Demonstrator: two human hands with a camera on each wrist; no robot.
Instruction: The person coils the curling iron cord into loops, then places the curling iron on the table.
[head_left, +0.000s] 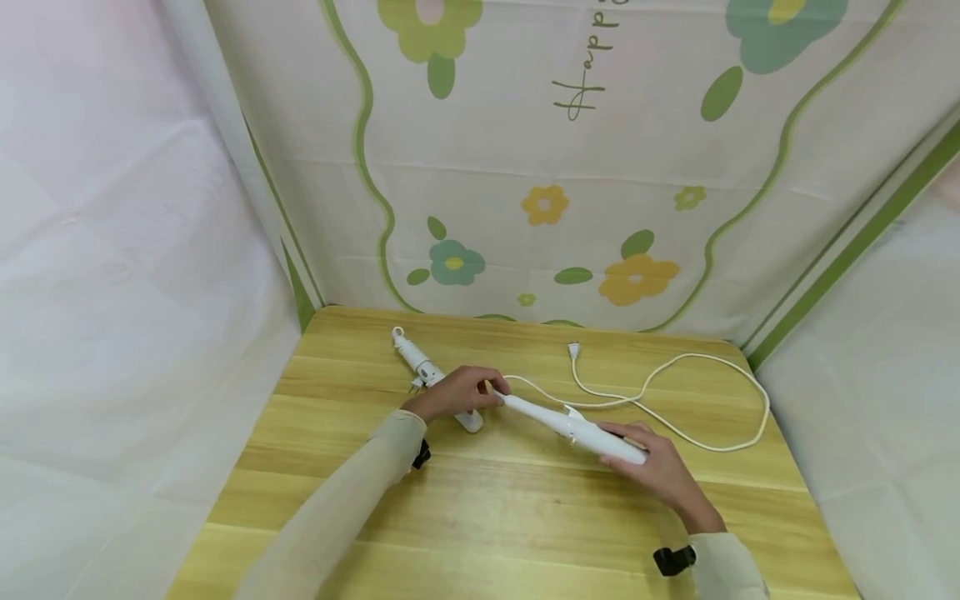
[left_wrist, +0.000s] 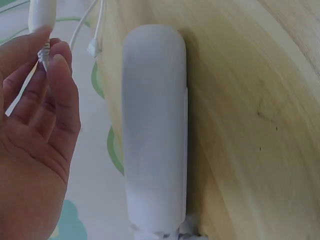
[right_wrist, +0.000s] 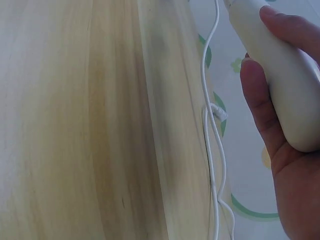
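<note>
A slim white corded appliance, shaped like a hair iron [head_left: 536, 412], is held slanting above the table between both hands. My right hand [head_left: 660, 462] grips its wide rounded end, fingers and thumb on either side of the white body [right_wrist: 280, 70]. At the narrow end, my left hand [head_left: 457, 392] pinches the ribbed cord end [left_wrist: 44, 52] between thumb and fingers. Beneath my left wrist lies a second white hair iron [head_left: 420, 362] with a ring at its far end and cord wound around it; its smooth rounded end [left_wrist: 154, 125] shows large in the left wrist view.
The white cord [head_left: 697, 357] loops across the right side of the wooden table [head_left: 510, 525], its plug [head_left: 573, 350] near the back edge. A flower-print cloth [head_left: 525, 150] hangs behind, with pale cloth walls at both sides. Black bands [head_left: 675, 560] sit on both wrists.
</note>
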